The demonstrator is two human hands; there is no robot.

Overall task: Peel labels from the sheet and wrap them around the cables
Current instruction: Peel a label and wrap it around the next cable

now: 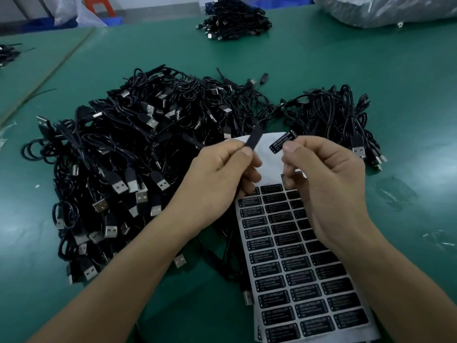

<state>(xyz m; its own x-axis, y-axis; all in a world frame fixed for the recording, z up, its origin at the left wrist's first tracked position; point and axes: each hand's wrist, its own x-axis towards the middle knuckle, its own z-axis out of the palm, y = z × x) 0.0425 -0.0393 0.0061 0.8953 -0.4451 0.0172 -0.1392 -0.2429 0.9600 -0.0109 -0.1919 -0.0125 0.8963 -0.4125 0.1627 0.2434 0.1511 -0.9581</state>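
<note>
The green table [321, 70] carries a broad heap of black USB cables [123, 149] across its middle and left. A smaller heap [331, 112] lies just to the right, and another pile [235, 18] sits at the far edge.

The label sheet [291, 268] lies at the near edge, right of centre, its far end already stripped to bare white backing.

The left hand [222, 174] pinches a flat black section of one cable [253, 141] between thumb and forefinger, raised over the sheet. The right hand [329, 184] pinches a peeled label [279, 142] by one end, close beside that section but apart from it.

The step in hand seems to be application. Next, the label likely needs squaring to the black section before it is pressed on and folded round.

The held cable's run is hidden behind the left hand, the sheet's near end is cut off, and only "LED CONTROLLER" reads clearly.
</note>
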